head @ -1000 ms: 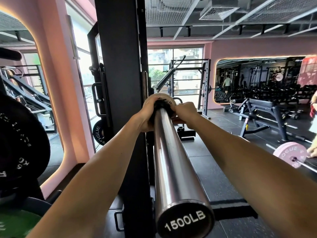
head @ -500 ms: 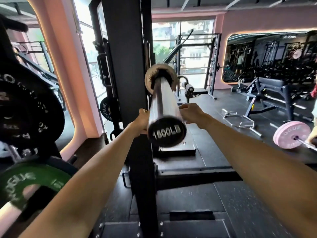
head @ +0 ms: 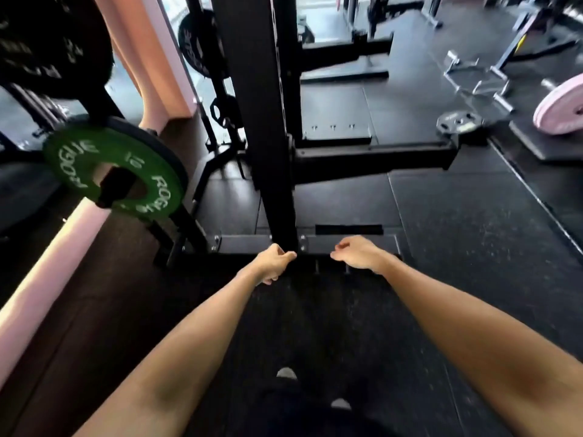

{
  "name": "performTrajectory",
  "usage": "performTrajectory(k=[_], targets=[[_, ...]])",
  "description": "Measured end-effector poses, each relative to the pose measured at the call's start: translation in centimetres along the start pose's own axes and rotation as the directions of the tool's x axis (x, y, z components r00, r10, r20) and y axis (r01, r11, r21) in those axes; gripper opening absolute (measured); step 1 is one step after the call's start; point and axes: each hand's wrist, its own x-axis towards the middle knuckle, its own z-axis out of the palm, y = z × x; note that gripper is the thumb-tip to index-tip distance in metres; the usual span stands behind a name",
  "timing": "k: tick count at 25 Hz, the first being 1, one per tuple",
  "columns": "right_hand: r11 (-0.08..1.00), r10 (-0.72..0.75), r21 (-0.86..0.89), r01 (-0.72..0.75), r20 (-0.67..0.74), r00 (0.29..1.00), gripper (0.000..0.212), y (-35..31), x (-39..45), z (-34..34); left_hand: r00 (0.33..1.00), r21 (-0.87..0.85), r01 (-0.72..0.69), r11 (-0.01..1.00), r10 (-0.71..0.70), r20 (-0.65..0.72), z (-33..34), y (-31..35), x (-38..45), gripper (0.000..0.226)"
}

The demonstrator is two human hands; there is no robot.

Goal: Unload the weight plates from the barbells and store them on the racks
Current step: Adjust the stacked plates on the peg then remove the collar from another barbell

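Observation:
My left hand (head: 273, 261) and my right hand (head: 358, 254) reach forward and down, side by side over the black floor, just before the foot of the black rack upright (head: 252, 105). Both are loosely curled, and nothing shows in either. The barbell is out of view. A green plate (head: 79, 152) marked ROGUE hangs on a rack peg at the left, with a black plate behind it. A bigger black plate (head: 47, 42) fills the upper left corner. Another black plate (head: 195, 42) hangs further back on the rack.
A pink plate (head: 561, 105) on a bar lies on the floor at the right edge. A small dark plate (head: 459, 121) lies flat near the rack's foot beam (head: 378, 156). A pink wall base (head: 47, 263) runs along the left. My shoe tips (head: 286, 373) show below.
My hands slid back along the barbell sleeve and came off it. The view has tipped down to the floor, and the barbell has left the frame.

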Motion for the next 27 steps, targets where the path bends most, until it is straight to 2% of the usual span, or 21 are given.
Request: performTrajectory(k=[3,6,9,13,16,19,24,27], targets=[[0.994,0.107,-0.048,-0.101,0.148,0.983,0.044,5.3,-3.4,6.9,0.984,0.065,0.110,0.992,-0.118,0.135,6.0,-7.1,-2.8,0.039],[0.978,0.196,-0.110,-0.176,0.204,0.959,0.046,9.4,-6.8,12.2,0.949,0.126,0.162,0.979,-0.190,0.252,10.5,-12.7,-6.2,0.033],[0.957,0.278,-0.153,-0.245,0.253,0.927,0.047,12.5,-10.4,16.7,0.911,0.192,0.163,0.968,-0.223,0.348,13.8,-17.7,-8.8,0.032],[0.930,0.363,-0.178,-0.323,0.294,0.884,0.043,15.1,-15.2,21.9,0.867,0.338,0.093,0.937,-0.243,0.435,16.7,-22.1,-11.5,0.033],[0.921,0.389,-0.142,-0.363,0.263,0.883,0.037,16.0,-17.7,23.8,0.844,0.410,0.022,0.912,-0.237,0.481,17.7,-23.1,-11.9,0.043],[0.907,0.419,-0.053,-0.417,0.203,0.885,0.028,17.1,-19.8,24.6,0.815,0.475,-0.080,0.876,-0.217,0.537,18.6,-22.4,-10.9,0.039],[0.855,0.501,0.060,-0.514,0.155,0.851,0.028,20.8,-22.6,24.6,0.798,0.537,-0.205,0.818,-0.178,0.576,20.8,-18.6,-9.4,0.046],[0.801,0.568,0.135,-0.583,0.135,0.812,0.031,23.9,-23.6,23.4,0.765,0.571,-0.290,0.768,-0.173,0.621,23.4,-15.2,-8.8,0.046]])
